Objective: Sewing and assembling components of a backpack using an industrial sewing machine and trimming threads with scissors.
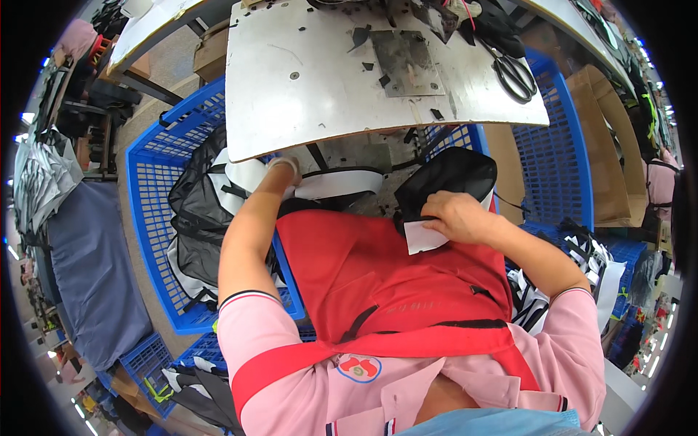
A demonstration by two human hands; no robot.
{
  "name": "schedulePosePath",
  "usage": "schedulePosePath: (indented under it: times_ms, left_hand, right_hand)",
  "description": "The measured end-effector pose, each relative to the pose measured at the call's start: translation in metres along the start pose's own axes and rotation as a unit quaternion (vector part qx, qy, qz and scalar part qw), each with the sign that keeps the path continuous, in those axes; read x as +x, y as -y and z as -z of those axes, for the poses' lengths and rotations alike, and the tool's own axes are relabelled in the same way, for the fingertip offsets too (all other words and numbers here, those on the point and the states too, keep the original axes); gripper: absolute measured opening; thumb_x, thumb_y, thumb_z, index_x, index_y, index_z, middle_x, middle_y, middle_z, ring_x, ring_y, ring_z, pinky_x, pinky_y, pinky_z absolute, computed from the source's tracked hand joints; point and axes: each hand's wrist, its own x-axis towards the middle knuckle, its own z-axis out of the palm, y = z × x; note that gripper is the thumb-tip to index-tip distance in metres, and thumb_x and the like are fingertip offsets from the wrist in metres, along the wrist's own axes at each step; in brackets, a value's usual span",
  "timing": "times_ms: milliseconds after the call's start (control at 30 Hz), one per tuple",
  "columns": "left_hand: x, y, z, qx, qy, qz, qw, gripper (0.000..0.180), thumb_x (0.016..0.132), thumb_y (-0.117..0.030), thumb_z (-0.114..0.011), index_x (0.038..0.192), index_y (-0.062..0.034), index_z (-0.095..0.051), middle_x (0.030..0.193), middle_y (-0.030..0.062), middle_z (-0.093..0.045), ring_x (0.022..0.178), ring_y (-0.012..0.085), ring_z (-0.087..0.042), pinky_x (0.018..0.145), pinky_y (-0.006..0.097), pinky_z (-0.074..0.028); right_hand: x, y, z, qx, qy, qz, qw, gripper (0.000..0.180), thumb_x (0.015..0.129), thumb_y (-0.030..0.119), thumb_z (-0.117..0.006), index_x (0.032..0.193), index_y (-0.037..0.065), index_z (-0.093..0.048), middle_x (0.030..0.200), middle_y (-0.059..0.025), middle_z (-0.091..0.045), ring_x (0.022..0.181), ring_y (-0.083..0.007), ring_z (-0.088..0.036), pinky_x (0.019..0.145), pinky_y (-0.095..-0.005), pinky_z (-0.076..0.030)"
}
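My right hand (459, 216) is closed over my lap, thumb and fingers pinching a black fabric piece (452, 176) with a white flap (423, 238) hanging below them. The black part bulges up beyond the hand, just under the table edge. My left arm stretches forward over the rim of the left basket, and my left hand (286, 168) is at the table's front edge, its fingers hidden. Beside it are a white panel (246, 174) and a white curved strip with black edging (340, 183); whether the hand grips either is unclear.
A white worktable (320, 87) spans ahead, bearing black scraps, a metal plate (408, 64) and black-handled scissors (515, 76). A blue basket (147, 218) of black and white pieces stands left. At right are another blue basket (571, 138) and a cardboard box (607, 145).
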Motion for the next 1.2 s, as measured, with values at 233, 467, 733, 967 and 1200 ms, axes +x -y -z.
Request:
schedulePosePath:
  times_ms: [233,467,733,967,1200]
  left_hand:
    - [-0.106,0.065,-0.034,-0.345,-0.151,-0.032,0.926,0.035,0.078,-0.030,-0.070,0.092,0.0020,-0.072,0.095,0.0182,-0.070,0.091,0.0319,-0.068,0.084,0.033,-0.052]
    - [-0.282,-0.031,0.048,-0.357,-0.312,-0.176,0.863,0.019,0.077,-0.017,-0.067,0.084,0.0000,-0.070,0.076,0.0128,-0.061,0.073,0.0324,-0.061,0.065,0.039,-0.047]
    - [-0.407,-0.107,0.134,-0.538,-0.317,-0.405,0.667,0.011,0.083,-0.006,-0.071,0.086,0.0039,-0.067,0.069,0.0037,-0.053,0.064,0.0109,-0.048,0.055,0.025,-0.035]
    - [-0.382,-0.108,0.216,-0.604,-0.231,-0.435,0.627,0.011,0.087,-0.008,-0.066,0.090,0.0024,-0.068,0.078,-0.0005,-0.060,0.069,0.0058,-0.055,0.062,0.020,-0.043]
    - [-0.292,-0.103,0.215,-0.679,-0.161,-0.356,0.622,0.014,0.086,-0.011,-0.068,0.096,-0.0017,-0.068,0.082,0.0006,-0.065,0.070,0.0062,-0.059,0.063,0.020,-0.046]
  right_hand:
    - [0.010,0.001,0.010,0.030,-0.054,0.027,0.998,0.020,0.079,0.019,-0.067,0.092,0.004,-0.064,0.090,-0.0134,-0.060,0.088,-0.0356,-0.059,0.074,-0.0437,-0.048]
    - [0.019,0.072,0.032,-0.004,-0.186,0.216,0.958,0.012,0.074,0.018,-0.072,0.082,0.009,-0.069,0.126,-0.0098,-0.052,0.111,-0.0275,-0.052,0.095,-0.0357,-0.044]
    - [-0.052,0.095,0.121,0.121,-0.142,0.270,0.945,0.013,0.072,0.011,-0.073,0.081,0.004,-0.067,0.088,-0.0106,-0.057,0.085,-0.0293,-0.058,0.072,-0.0377,-0.047]
    - [-0.078,0.093,0.224,0.007,-0.128,0.167,0.978,0.024,0.073,0.017,-0.070,0.084,-0.004,-0.066,0.083,-0.0137,-0.062,0.074,-0.0238,-0.060,0.071,-0.0333,-0.046]
    - [-0.036,0.029,0.201,0.113,-0.097,0.055,0.987,0.027,0.074,0.021,-0.071,0.087,-0.002,-0.067,0.080,-0.0069,-0.058,0.076,-0.0192,-0.057,0.069,-0.0308,-0.044]
